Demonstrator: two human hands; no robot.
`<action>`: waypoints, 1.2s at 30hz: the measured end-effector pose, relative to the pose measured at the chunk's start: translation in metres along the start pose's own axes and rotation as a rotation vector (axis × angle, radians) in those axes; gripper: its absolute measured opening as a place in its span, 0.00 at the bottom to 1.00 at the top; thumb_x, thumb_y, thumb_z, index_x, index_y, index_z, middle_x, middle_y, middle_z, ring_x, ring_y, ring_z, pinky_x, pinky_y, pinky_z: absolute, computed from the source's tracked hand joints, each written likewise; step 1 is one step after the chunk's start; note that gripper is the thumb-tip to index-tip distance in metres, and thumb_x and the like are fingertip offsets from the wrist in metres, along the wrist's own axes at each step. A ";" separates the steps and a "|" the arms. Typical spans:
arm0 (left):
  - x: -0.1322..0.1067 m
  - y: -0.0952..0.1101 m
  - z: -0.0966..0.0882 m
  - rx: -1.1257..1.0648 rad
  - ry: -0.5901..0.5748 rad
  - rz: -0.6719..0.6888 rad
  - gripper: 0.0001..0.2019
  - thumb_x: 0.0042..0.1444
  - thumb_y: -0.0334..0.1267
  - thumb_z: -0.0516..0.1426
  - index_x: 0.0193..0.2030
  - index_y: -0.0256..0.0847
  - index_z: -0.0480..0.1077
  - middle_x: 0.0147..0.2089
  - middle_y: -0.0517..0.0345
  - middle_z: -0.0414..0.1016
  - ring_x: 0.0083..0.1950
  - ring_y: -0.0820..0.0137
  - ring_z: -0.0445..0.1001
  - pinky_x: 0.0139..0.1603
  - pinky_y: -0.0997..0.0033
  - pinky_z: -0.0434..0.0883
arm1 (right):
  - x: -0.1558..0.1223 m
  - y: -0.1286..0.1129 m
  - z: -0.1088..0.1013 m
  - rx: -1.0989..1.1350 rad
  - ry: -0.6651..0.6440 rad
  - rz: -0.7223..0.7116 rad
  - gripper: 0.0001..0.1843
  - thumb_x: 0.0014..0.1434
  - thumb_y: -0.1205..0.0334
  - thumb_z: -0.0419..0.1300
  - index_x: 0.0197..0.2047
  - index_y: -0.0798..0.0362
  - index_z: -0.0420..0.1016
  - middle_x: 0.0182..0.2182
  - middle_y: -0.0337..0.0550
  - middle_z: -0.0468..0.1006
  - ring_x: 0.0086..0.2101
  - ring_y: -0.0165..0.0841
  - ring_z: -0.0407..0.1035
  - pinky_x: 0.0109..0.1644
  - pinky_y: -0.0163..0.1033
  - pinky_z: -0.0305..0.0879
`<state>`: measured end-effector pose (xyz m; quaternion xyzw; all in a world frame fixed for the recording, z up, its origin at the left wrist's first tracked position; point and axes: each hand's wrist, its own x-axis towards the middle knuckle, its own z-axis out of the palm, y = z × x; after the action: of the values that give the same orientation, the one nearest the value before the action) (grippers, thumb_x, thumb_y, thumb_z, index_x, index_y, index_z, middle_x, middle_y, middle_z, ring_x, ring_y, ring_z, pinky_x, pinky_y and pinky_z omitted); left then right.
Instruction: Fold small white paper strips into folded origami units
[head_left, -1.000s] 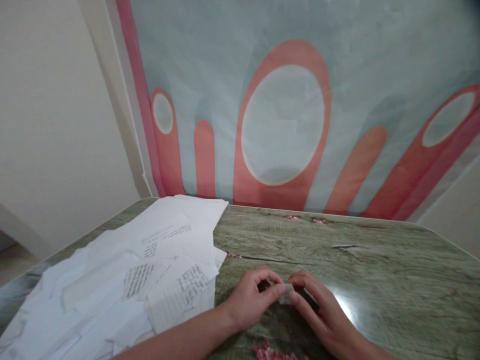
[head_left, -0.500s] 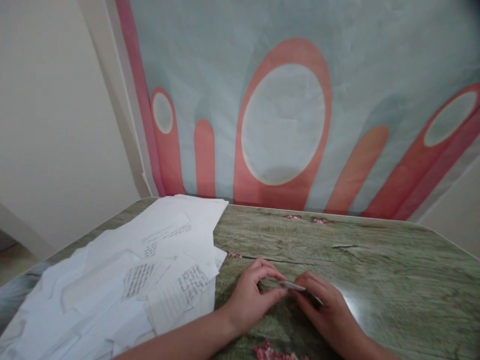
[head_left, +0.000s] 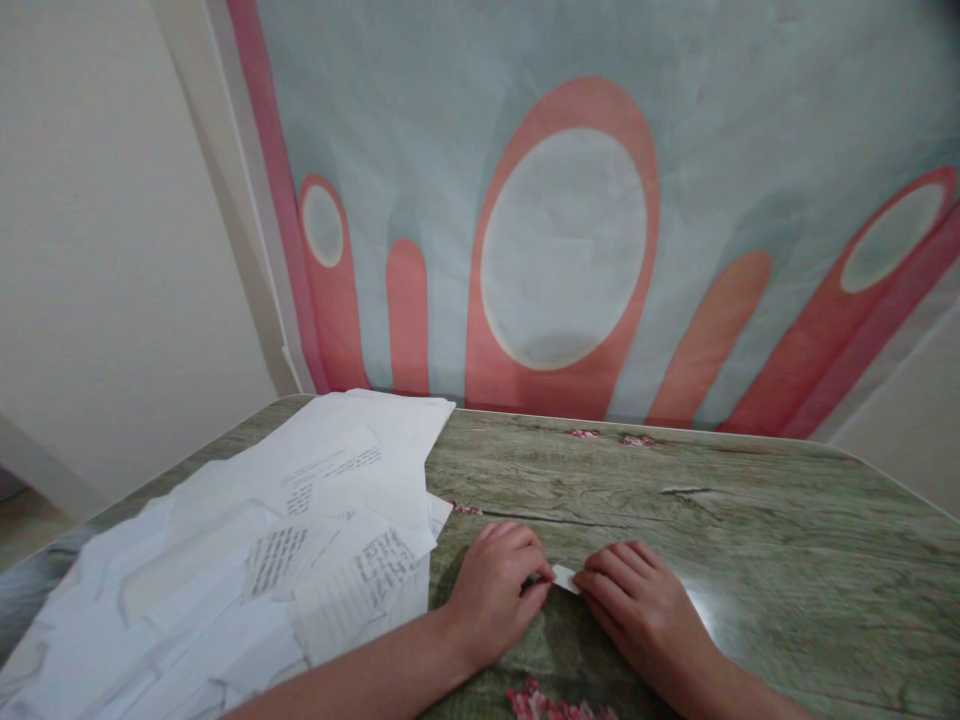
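Between my hands, above the wood-patterned table, is a small piece of white paper. My left hand pinches its left end between thumb and fingers. From the other side, my right hand grips the right end, and its fingers cover part of the paper. Just left of my left hand lies a wide heap of white sheets, some overlapping. Handwritten slips rest on the heap's near right part.
The table has a wood-grain print with pink flowers near its front. Behind its far edge hangs a grey-green backdrop with coral shapes. A pale wall stands on the left.
The paper has turned from nearly edge-on to showing a small white face. My left fingers have curled in closer around its end, and my right hand has shifted slightly left.
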<state>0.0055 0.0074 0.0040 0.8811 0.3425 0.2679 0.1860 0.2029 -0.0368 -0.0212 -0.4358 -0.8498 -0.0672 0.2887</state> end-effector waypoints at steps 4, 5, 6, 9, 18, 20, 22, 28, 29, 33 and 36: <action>0.001 -0.003 0.000 0.033 -0.028 0.008 0.06 0.48 0.27 0.61 0.30 0.41 0.70 0.34 0.62 0.70 0.41 0.69 0.66 0.43 0.69 0.58 | -0.001 0.000 0.002 -0.024 -0.009 -0.020 0.14 0.65 0.66 0.48 0.31 0.52 0.71 0.26 0.41 0.71 0.30 0.33 0.62 0.37 0.40 0.53; 0.001 -0.003 0.000 0.044 -0.038 0.013 0.06 0.48 0.27 0.61 0.31 0.41 0.70 0.34 0.62 0.70 0.41 0.69 0.66 0.43 0.69 0.58 | -0.001 0.000 0.002 -0.031 -0.015 -0.023 0.14 0.64 0.66 0.48 0.31 0.52 0.71 0.26 0.41 0.71 0.30 0.33 0.62 0.37 0.40 0.53; 0.001 -0.003 0.001 0.055 -0.046 0.018 0.06 0.49 0.28 0.61 0.31 0.42 0.70 0.35 0.62 0.70 0.42 0.69 0.66 0.43 0.69 0.58 | -0.001 0.000 0.003 -0.035 -0.019 -0.024 0.13 0.64 0.67 0.48 0.31 0.53 0.71 0.26 0.41 0.70 0.30 0.33 0.61 0.37 0.40 0.53; 0.000 -0.002 0.001 0.081 -0.068 0.035 0.05 0.50 0.31 0.61 0.33 0.42 0.70 0.35 0.61 0.70 0.42 0.68 0.66 0.44 0.68 0.58 | 0.000 -0.001 0.003 -0.041 -0.013 -0.021 0.14 0.64 0.68 0.48 0.30 0.53 0.71 0.25 0.40 0.70 0.29 0.33 0.61 0.36 0.40 0.52; -0.002 -0.001 0.003 0.094 -0.121 0.027 0.03 0.52 0.36 0.61 0.32 0.42 0.70 0.34 0.62 0.71 0.40 0.69 0.66 0.42 0.69 0.59 | -0.001 0.000 0.003 0.026 -0.061 0.051 0.12 0.63 0.67 0.49 0.31 0.52 0.71 0.26 0.40 0.70 0.30 0.32 0.62 0.36 0.39 0.53; -0.001 -0.001 0.002 0.086 -0.132 0.007 0.03 0.52 0.37 0.62 0.32 0.43 0.71 0.34 0.62 0.71 0.40 0.69 0.67 0.43 0.69 0.59 | -0.001 0.000 0.002 0.063 -0.089 0.085 0.10 0.62 0.67 0.51 0.32 0.51 0.72 0.27 0.40 0.71 0.31 0.33 0.63 0.37 0.39 0.55; 0.000 -0.001 0.001 0.081 -0.144 -0.008 0.03 0.52 0.36 0.61 0.32 0.43 0.71 0.34 0.62 0.71 0.40 0.69 0.67 0.43 0.69 0.59 | 0.000 0.001 0.001 0.099 -0.123 0.112 0.08 0.61 0.67 0.52 0.34 0.51 0.72 0.28 0.40 0.71 0.32 0.33 0.64 0.37 0.39 0.56; 0.001 0.001 -0.002 0.063 -0.140 -0.039 0.03 0.55 0.38 0.59 0.34 0.43 0.72 0.35 0.60 0.71 0.41 0.68 0.66 0.44 0.68 0.59 | 0.003 0.004 -0.005 0.253 -0.186 0.194 0.06 0.61 0.66 0.54 0.35 0.50 0.72 0.31 0.41 0.71 0.35 0.34 0.65 0.38 0.39 0.62; 0.001 0.001 -0.003 0.063 -0.137 -0.039 0.03 0.56 0.38 0.58 0.34 0.43 0.72 0.35 0.60 0.71 0.42 0.68 0.66 0.44 0.68 0.59 | 0.003 0.006 -0.005 0.283 -0.190 0.210 0.06 0.61 0.66 0.54 0.35 0.50 0.72 0.32 0.41 0.70 0.35 0.34 0.65 0.39 0.39 0.62; 0.002 -0.001 -0.003 0.080 -0.126 -0.057 0.05 0.57 0.38 0.56 0.33 0.42 0.72 0.35 0.59 0.70 0.42 0.67 0.66 0.43 0.68 0.58 | 0.002 0.010 -0.004 0.373 -0.196 0.277 0.06 0.61 0.65 0.54 0.33 0.50 0.70 0.32 0.41 0.69 0.36 0.34 0.65 0.41 0.40 0.63; 0.002 0.000 -0.002 0.091 -0.113 -0.079 0.05 0.57 0.39 0.56 0.33 0.42 0.71 0.35 0.60 0.68 0.42 0.67 0.65 0.43 0.68 0.58 | 0.002 0.011 -0.002 0.411 -0.202 0.320 0.07 0.61 0.65 0.54 0.31 0.51 0.69 0.32 0.41 0.68 0.36 0.34 0.65 0.41 0.40 0.64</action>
<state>0.0057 0.0094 0.0058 0.8881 0.3777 0.1943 0.1753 0.2114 -0.0293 -0.0199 -0.5013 -0.7904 0.1970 0.2917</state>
